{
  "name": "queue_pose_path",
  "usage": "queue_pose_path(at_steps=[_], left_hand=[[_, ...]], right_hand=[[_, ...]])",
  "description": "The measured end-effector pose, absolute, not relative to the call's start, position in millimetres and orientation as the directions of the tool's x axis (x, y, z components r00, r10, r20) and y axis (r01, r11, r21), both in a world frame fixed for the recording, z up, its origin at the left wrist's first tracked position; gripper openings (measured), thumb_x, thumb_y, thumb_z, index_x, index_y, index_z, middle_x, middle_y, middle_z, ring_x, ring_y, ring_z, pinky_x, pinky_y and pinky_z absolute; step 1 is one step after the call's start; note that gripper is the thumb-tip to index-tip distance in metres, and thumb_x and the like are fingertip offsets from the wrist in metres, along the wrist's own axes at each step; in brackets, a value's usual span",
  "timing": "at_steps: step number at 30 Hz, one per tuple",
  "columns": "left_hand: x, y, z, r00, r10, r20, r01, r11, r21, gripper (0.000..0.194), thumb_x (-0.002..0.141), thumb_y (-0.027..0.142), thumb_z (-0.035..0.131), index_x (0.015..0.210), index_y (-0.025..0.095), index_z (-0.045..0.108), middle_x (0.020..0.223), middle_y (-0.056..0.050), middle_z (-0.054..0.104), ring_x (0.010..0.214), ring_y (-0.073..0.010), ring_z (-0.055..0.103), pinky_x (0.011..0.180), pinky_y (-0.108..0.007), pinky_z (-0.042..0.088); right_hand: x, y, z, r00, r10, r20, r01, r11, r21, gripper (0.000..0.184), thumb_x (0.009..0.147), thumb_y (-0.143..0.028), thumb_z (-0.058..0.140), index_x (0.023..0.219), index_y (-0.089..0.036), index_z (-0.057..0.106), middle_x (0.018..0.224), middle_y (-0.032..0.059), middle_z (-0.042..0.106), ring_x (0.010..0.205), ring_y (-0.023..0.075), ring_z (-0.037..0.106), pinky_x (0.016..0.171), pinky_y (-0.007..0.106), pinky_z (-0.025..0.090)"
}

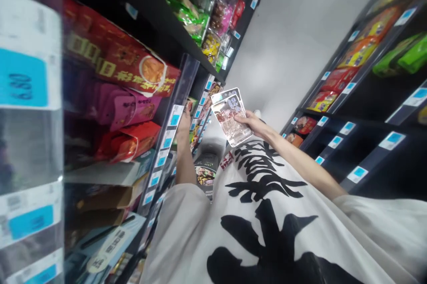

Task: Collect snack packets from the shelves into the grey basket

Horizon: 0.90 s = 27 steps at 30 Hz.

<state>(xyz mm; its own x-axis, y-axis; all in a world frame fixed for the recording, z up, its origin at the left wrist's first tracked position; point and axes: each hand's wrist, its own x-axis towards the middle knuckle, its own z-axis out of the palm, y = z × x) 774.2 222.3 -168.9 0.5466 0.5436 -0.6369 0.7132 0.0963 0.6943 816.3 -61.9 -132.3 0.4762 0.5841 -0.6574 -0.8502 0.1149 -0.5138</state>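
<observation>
In my right hand (248, 123) are two flat, shiny snack packets (230, 119), fanned one over the other in front of my shirt, with the thumb on top. The packets carry food pictures and pale edges. My left hand (184, 120) is raised at the shelf on the left, beside a strip of price tags (169, 142). Its fingers are small and blurred, so their grip cannot be made out. Below, between my left arm and my shirt, a dark basket (211, 159) has colourful packets (205, 176) in it.
Close on the left, the shelf carries red boxes (123, 59), purple packets (133, 108), red packets (133, 139) and opened cartons (110, 195). Bagged snacks (190, 13) fill shelves ahead. Another shelf with packets (356, 53) runs along the right. A pale floor (293, 30) lies between.
</observation>
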Motion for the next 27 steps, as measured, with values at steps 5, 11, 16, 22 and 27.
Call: queue_pose_path(at_steps=[5,11,16,22,27], left_hand=[[725,163,-153,0.588,0.681,-0.435,0.643,-0.067,0.763,0.044,0.103,0.022,0.055,0.142,0.003,0.047,0.165,-0.018,0.037,0.159,-0.0273,0.019,0.129,-0.038,0.016],[662,46,-120,0.603,0.528,-0.598,0.259,0.579,0.773,0.056,0.088,0.049,0.077,0.132,0.02,0.059,0.129,-0.01,0.071,0.121,-0.0271,0.066,0.103,-0.038,0.053],[644,13,-98,0.468,0.708,-0.529,0.005,0.596,0.803,0.063,0.068,0.034,0.094,0.122,0.021,0.063,0.115,-0.007,0.075,0.107,-0.0248,0.071,0.104,-0.038,0.051],[609,-22,-72,0.397,0.784,-0.478,-0.235,0.59,0.773,0.065,0.063,0.031,0.097,0.12,0.02,0.068,0.113,-0.007,0.076,0.105,-0.0227,0.072,0.102,-0.035,0.051],[568,-73,-59,0.483,0.733,-0.479,-0.474,0.679,0.56,0.065,0.058,0.032,0.1,0.115,0.022,0.07,0.093,-0.003,0.076,0.078,-0.016,0.072,0.078,-0.026,0.055]], right_hand=[[807,-65,-128,0.593,0.54,-0.597,-0.713,0.008,-0.701,0.055,0.063,-0.05,0.093,0.101,-0.017,0.073,0.097,0.0054,0.079,0.083,0.02,0.073,0.084,0.035,0.061],[791,-74,-119,0.684,0.559,-0.468,-0.379,-0.276,-0.883,0.056,0.062,-0.055,0.092,0.097,-0.016,0.073,0.096,0.0069,0.078,0.083,0.0223,0.07,0.082,0.036,0.058],[779,-78,-101,0.557,0.684,-0.47,-0.343,-0.326,-0.881,0.057,0.085,-0.075,0.061,0.096,-0.02,0.072,0.091,0.0051,0.075,0.089,0.0238,0.07,0.085,0.035,0.057],[761,-101,-63,0.321,0.898,-0.3,-0.028,-0.307,-0.951,0.049,0.095,-0.07,0.053,0.082,-0.026,0.071,0.091,0.0069,0.071,0.092,0.0285,0.067,0.088,0.04,0.056],[746,-111,-33,0.063,0.98,-0.187,-0.077,-0.182,-0.98,0.04,0.096,-0.065,0.054,0.109,-0.034,0.076,0.122,0.0095,0.07,0.106,0.0312,0.069,0.084,0.044,0.06]])
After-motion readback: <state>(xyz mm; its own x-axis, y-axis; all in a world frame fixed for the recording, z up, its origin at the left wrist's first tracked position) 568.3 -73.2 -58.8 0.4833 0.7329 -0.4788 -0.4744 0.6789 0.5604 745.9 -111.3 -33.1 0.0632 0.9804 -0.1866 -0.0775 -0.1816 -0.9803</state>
